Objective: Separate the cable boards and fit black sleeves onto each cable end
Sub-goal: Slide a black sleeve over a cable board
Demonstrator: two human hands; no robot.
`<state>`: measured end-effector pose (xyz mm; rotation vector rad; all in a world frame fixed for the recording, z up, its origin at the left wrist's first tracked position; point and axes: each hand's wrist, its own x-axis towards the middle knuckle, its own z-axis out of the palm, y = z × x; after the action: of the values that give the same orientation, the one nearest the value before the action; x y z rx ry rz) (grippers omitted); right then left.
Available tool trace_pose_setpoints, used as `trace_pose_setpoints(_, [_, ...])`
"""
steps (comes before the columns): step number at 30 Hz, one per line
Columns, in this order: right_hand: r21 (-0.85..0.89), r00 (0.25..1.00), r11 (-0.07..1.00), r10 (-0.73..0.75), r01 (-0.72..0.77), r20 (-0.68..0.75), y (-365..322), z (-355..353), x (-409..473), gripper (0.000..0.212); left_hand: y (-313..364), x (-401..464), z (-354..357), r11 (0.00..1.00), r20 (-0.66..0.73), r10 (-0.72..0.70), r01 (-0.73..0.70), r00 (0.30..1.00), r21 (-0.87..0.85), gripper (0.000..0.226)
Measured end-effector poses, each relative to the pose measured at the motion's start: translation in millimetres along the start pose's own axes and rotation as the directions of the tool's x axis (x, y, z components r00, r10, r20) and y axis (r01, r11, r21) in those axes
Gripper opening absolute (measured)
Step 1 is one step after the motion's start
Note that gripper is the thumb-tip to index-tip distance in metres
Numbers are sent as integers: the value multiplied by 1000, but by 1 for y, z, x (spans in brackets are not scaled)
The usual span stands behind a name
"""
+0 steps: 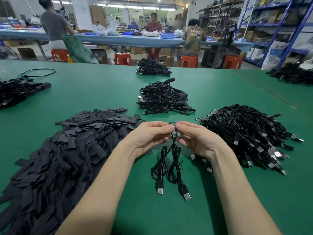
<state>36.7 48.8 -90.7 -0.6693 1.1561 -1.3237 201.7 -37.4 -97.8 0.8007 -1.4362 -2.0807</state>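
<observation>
My left hand (pixel 149 136) and my right hand (pixel 194 138) meet at the middle of the green table (pixel 211 209), each pinching one side of a small joined pair of cable boards (pixel 174 131). Two bundled black cables (pixel 169 168) hang from the boards and end in USB plugs (pixel 184 192) lying on the table. A big heap of flat black sleeves (pixel 64 153) lies to the left, right beside my left forearm. A pile of cables with boards (pixel 245 129) lies to the right.
A pile of sleeved cables (pixel 162 99) sits behind my hands, another cable pile (pixel 152 67) farther back, and more piles at the far left (pixel 17 92) and far right (pixel 294 73). People sit on red stools at a blue bench beyond the table.
</observation>
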Motion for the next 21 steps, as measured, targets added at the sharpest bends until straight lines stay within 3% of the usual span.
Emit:
trace_pose_setpoints(2, [86,999,996,28,-30,19,3,2,0,6,2,-1,-1,1000,29,12,-12,1000,7,19])
trace_pose_setpoints(9, [429,994,899,53,-91,98,7,10,-3,8,5,-2,3,985,162,38,-10,986,-170,19])
trace_pose_setpoints(12, [460,993,884,39,-87,113,7,9,-5,6,2,-3,2,984,230,16,25,973,-176,15])
trace_pose_setpoints(13, [423,995,903,35,-73,97,4,8,-7,8,0,-3,3,991,204,-5,32,979,-132,16])
trace_pose_setpoints(15, [277,998,961,-13,-5,61,-3,1,-11,23,-7,1,5,1000,25,-15,15,1000,9,20])
trace_pose_setpoints(17, [36,995,997,-70,68,70,-12,-4,-17,30,-14,5,6,954,-174,106,-51,979,295,18])
trace_pose_setpoints(19, [-118,994,989,-87,94,64,-21,-7,-18,26,-20,8,9,772,-201,264,-81,943,631,20])
trace_pose_setpoints(21, [-212,995,972,-100,103,24,-26,-2,-18,25,-21,9,14,608,-181,401,-113,898,786,21])
